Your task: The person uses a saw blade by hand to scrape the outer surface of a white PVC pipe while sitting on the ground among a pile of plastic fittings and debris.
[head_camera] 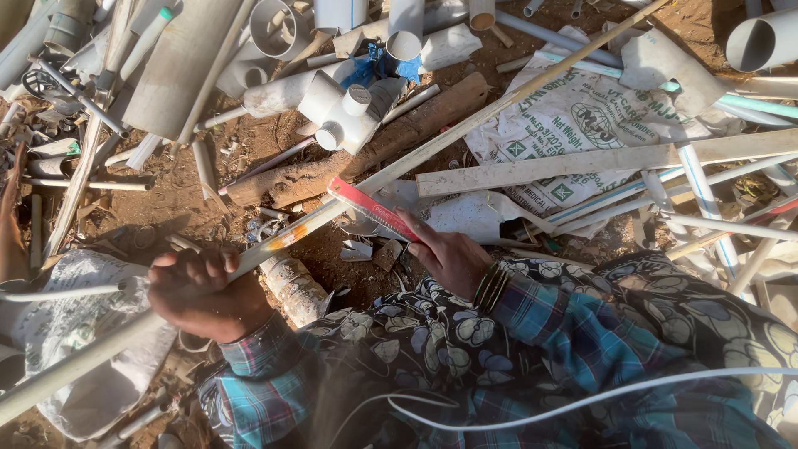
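Around a long pale pipe (432, 143), the left hand (204, 291) was clenched, fingers wrapped over the top of it and knuckles turned up toward the camera. The pipe ran on a slant from that fist, its lower end passing down and out past the wrist toward the bottom left, its upper length rising away to the far right across the dirt. Just beyond the fist, the pipe carried an orange-brown smear. A little farther up from the grip, a hacksaw blade with a red edge (371, 209) lay across the pipe, and the right hand (449, 254) was closed on the blade's near end, fingers extended along it and a stack of dark bangles (492, 287) at the wrist. Both forearms wore blue plaid sleeves over a dark flowered cloth. Under the pipe, close to the left fist, a short dirty stub of pipe (293, 287) rested on the ground. Beyond the blade lay a rough brown log (366, 150), a white pipe fitting (345, 112), a printed white sack (573, 116) and a flat pale slat (598, 162), amid scattered offcuts.
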